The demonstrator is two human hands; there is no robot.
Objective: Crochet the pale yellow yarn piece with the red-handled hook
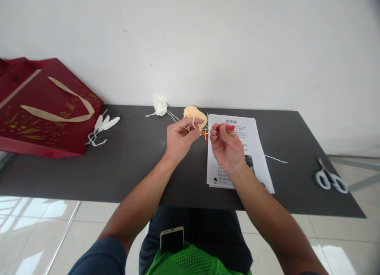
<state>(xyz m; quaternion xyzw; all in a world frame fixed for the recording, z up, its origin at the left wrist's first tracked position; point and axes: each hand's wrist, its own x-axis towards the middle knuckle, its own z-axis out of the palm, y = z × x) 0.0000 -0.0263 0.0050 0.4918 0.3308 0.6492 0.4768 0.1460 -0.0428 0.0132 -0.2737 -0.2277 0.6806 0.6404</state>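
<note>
My right hand [228, 148] is closed round the red handle of a crochet hook [226, 128], whose thin metal shaft points left. Facing it, my left hand [181, 137] has its fingers curled and pinched on cream yarn [194, 122], with a loop rising over the fingers. The hook's tip reaches the left fingertips; what lies between them is too small to make out. Just behind the hands rests a ball of pale orange yarn [192, 112]. A small orange piece [203, 133] shows between the hands, partly hidden.
Printed sheets [258, 164] lie under my right hand. White yarn [160, 107] sits near the wall. At the left stand a red gift bag [44, 120] and white crocheted pieces [107, 124]. Scissors [331, 178] lie far right. A phone [172, 240] is at my lap.
</note>
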